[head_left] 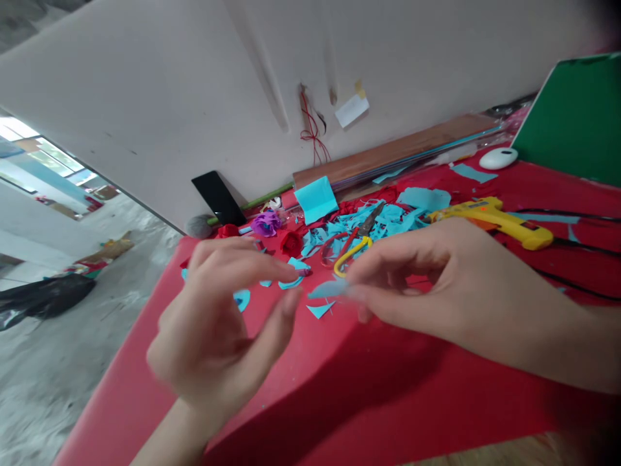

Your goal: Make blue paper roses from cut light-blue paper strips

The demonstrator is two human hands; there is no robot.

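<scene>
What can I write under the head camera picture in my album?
Right hand pinching a blue piece, left hand open beside it, above a red table with blue scraps and scissors.

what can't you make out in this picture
All in the head view:
- Blue piece: outline blurred; one end covered by the right hand.
- Note: too small and blurred to read.
- Green board: cut off by the right edge.
- Table behind the left hand: hidden by it.
</scene>
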